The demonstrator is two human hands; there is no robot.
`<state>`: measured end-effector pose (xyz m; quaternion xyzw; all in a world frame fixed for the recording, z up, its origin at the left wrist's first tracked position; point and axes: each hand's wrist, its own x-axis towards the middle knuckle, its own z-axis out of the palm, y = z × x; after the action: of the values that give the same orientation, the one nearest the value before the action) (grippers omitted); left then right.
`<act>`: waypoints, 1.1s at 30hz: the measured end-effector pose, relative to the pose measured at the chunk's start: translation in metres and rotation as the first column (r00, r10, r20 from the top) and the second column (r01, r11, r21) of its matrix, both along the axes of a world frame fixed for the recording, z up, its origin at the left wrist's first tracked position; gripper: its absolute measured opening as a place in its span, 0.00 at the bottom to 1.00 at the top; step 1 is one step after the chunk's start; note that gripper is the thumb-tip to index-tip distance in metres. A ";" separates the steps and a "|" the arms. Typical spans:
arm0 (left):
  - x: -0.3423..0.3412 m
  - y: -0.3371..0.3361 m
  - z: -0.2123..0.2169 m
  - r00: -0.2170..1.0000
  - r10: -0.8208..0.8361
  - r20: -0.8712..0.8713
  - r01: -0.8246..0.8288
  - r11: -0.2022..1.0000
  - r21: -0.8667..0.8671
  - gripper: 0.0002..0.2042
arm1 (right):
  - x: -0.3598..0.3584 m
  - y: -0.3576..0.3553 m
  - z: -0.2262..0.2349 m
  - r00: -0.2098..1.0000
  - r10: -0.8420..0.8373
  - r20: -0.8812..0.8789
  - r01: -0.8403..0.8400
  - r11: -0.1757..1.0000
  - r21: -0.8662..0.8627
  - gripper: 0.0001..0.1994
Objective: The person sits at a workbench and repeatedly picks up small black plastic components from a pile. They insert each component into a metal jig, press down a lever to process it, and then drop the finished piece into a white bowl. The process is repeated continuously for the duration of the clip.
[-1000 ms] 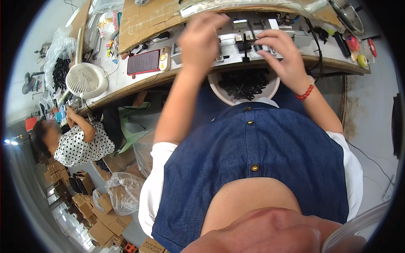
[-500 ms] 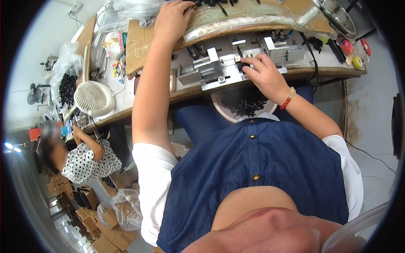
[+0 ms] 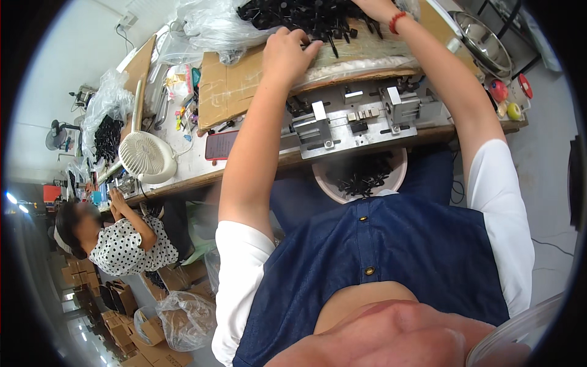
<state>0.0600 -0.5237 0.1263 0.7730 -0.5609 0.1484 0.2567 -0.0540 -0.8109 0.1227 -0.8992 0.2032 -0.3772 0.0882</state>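
Both my arms reach far across the bench to a heap of small black plastic parts (image 3: 306, 18) lying on clear plastic film over cardboard (image 3: 235, 85). My left hand (image 3: 287, 52) rests at the near edge of the heap with its fingers curled down among the parts; what they hold is hidden. My right hand (image 3: 372, 5) is mostly cut off by the top of the picture, and only its heel and a wrist with a red bead bracelet (image 3: 397, 21) show. Below my arms a metal jig (image 3: 361, 119) sits on the bench edge.
A pale round bowl (image 3: 327, 183) of black parts sits under the bench by my lap. A white desk fan (image 3: 147, 156), a red phone (image 3: 221, 145), a steel bowl (image 3: 486, 43) and red and yellow buttons (image 3: 498, 90) are on the bench. A person in a dotted top (image 3: 122, 241) works at left.
My left hand went from the jig up to the heap of black parts and stayed there. My right hand left the jig and also reached up to the heap.
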 end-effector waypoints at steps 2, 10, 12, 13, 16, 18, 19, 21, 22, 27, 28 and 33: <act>-0.009 -0.003 0.003 0.997 -0.074 -0.003 0.074 0.997 -0.021 0.16 | 0.022 -0.038 -0.008 0.992 0.077 -0.097 -0.078 0.997 -0.003 0.25; -0.019 0.055 0.002 0.919 -0.163 -0.360 0.111 0.981 -0.161 0.12 | 0.017 0.079 0.006 0.946 0.020 -0.322 -0.005 0.999 0.047 0.18; -0.031 0.065 0.001 0.824 -0.226 -0.519 0.099 0.960 -0.261 0.11 | 0.001 0.075 -0.002 0.962 0.093 -0.256 -0.094 0.996 0.010 0.16; -0.037 0.070 0.000 0.801 -0.240 -0.548 0.086 0.953 -0.292 0.11 | -0.006 0.076 -0.004 0.965 0.132 -0.225 -0.139 0.990 -0.013 0.16; -0.062 0.085 -0.001 0.732 -0.266 -0.627 0.012 0.925 -0.379 0.12 | -0.027 0.097 0.005 0.974 0.157 -0.162 -0.152 0.988 0.041 0.13; -0.071 0.089 -0.009 0.710 -0.319 -0.628 0.011 0.897 -0.443 0.11 | -0.028 0.090 -0.001 0.982 0.142 -0.125 -0.142 0.990 0.006 0.12; -0.077 0.096 -0.013 0.703 -0.329 -0.630 -0.001 0.887 -0.463 0.11 | -0.024 0.090 -0.005 0.994 0.089 -0.065 -0.092 0.995 -0.046 0.13; -0.098 0.101 -0.014 0.761 -0.360 -0.539 0.104 0.889 -0.446 0.12 | -0.032 0.077 0.000 0.998 -0.039 0.047 0.045 0.990 -0.132 0.13; -0.109 0.108 -0.018 0.759 -0.369 -0.537 0.127 0.892 -0.433 0.12 | -0.030 0.075 0.007 0.995 -0.065 0.071 0.069 0.996 -0.062 0.14; -0.145 0.122 -0.066 0.811 -0.330 -0.483 0.180 0.926 -0.331 0.14 | -0.046 0.083 0.033 0.934 0.156 0.323 -0.162 0.987 -0.008 0.13; -0.148 0.121 -0.076 0.811 -0.328 -0.485 0.179 0.928 -0.327 0.14 | -0.054 0.091 0.036 0.894 0.226 0.387 -0.242 0.970 -0.008 0.12; -0.155 0.109 -0.093 0.838 -0.300 -0.456 0.216 0.950 -0.227 0.10 | -0.110 0.156 0.054 0.866 0.267 0.423 -0.406 0.868 0.285 0.09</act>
<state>-0.0953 -0.4144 0.0328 0.6781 -0.5635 -0.0396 0.4702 -0.1638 -0.6553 0.1767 -0.8012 0.0864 -0.4736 0.3554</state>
